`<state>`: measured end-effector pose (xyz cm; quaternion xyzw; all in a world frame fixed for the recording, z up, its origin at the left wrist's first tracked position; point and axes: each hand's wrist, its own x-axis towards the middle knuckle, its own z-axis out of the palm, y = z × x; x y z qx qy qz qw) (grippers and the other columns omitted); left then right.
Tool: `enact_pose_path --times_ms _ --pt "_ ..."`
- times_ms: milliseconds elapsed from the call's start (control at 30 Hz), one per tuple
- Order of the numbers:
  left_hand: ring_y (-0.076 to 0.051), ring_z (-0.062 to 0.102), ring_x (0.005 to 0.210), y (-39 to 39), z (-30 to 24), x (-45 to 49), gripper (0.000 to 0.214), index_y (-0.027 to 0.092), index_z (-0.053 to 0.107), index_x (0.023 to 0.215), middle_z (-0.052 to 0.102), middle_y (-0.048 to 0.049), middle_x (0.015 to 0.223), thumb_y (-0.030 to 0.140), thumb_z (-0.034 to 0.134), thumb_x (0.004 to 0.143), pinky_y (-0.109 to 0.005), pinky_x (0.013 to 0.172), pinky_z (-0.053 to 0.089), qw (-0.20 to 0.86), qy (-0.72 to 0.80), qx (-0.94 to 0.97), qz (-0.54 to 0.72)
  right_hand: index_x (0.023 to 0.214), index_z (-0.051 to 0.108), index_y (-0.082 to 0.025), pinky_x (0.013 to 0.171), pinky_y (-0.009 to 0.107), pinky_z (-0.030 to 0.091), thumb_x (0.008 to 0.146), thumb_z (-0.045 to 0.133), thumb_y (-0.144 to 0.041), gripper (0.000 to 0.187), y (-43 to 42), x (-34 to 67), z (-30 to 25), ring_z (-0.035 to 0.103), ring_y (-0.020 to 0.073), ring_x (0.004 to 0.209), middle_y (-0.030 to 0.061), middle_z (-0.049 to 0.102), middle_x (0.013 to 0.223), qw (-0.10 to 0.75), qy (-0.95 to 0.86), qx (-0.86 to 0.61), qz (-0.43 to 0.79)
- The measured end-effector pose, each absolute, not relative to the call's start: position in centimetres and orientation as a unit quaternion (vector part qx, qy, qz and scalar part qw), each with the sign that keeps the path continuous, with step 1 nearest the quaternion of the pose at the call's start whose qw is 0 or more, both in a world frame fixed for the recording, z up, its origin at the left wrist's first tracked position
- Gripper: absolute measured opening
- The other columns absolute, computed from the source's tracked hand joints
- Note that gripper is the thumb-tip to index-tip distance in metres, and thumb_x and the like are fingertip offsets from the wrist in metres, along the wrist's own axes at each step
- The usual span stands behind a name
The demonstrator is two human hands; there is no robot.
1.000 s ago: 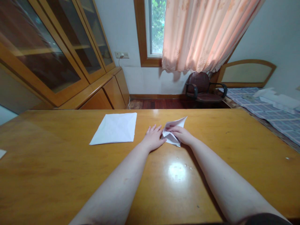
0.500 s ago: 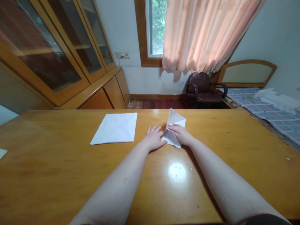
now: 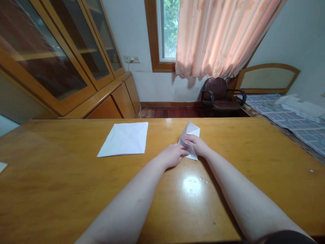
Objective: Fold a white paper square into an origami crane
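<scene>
A small folded sheet of white paper (image 3: 191, 128) lies near the table's far edge, its left side raised a little. My left hand (image 3: 173, 155) is at its lower left, with the fingers drawn together and closed on the paper's edge; the fingertips are partly hidden. From the right, my right hand (image 3: 197, 144) rests over the paper's middle, fingers bent and closed on the fold. To the left, a larger square of white paper (image 3: 124, 139) with faint diagonal creases lies flat, apart from both hands.
The glossy wooden table (image 3: 76, 189) carries a few small drops near a bright reflection. A pale flat piece (image 3: 2, 166) shows at the left edge. Beyond stand a glass-door cabinet (image 3: 101, 84), a dark armchair (image 3: 220, 95) and a bed (image 3: 286, 112).
My left hand has moved right onto the folded paper, its spread fingers now drawn in. The paper's left side has risen and narrowed in view. My right hand has stayed almost in place.
</scene>
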<state>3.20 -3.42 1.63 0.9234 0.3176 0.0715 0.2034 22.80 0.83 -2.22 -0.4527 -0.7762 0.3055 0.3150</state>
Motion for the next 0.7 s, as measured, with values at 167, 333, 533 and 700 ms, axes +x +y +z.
enact_pose_path --times_ms 167,333,533,700 --pt "-0.027 0.037 0.131 -4.8 2.2 3.6 0.039 0.039 0.057 0.125 0.044 -0.0006 0.141 0.038 0.047 0.088 -0.047 0.112 0.026 0.182 0.326 0.927 0.044 0.075 0.071 -0.020 0.093 0.040 0.042 0.086 0.049 -0.033 0.028 0.7 22.7 -2.1 0.058 0.0252 0.096 0.0057 0.070 0.085 0.301 -0.776 -0.455 0.316" --pt "-0.034 0.023 0.139 -5.5 2.4 4.0 0.056 0.044 0.048 0.133 0.033 -0.0013 0.149 0.056 0.056 0.079 -0.060 0.113 0.011 0.206 0.321 0.924 0.002 0.073 0.069 -0.018 0.085 0.035 0.044 0.086 0.050 -0.033 0.027 0.5 22.7 -1.8 0.058 0.0231 0.089 0.0049 0.068 0.080 0.290 -0.774 -0.464 0.319" --pt "-0.023 0.046 0.123 -4.3 1.5 3.7 0.031 0.038 0.065 0.114 0.057 -0.0007 0.125 0.036 0.045 0.091 -0.051 0.114 0.020 0.174 0.322 0.928 0.073 0.082 0.071 -0.018 0.092 0.040 0.043 0.086 0.049 -0.027 0.024 0.5 22.6 -1.8 0.059 0.0236 0.096 0.0062 0.070 0.088 0.285 -0.798 -0.452 0.278" --pt "-0.025 0.049 0.118 -2.6 0.4 2.9 0.032 0.030 0.065 0.113 0.060 -0.0044 0.122 0.039 0.053 0.085 -0.050 0.112 0.025 0.143 0.466 0.866 0.113 0.104 0.070 -0.021 0.102 0.044 0.037 0.082 0.056 -0.025 0.027 0.4 22.6 -1.7 0.056 0.0257 0.112 0.0080 0.069 0.110 0.260 -0.832 -0.438 0.220"
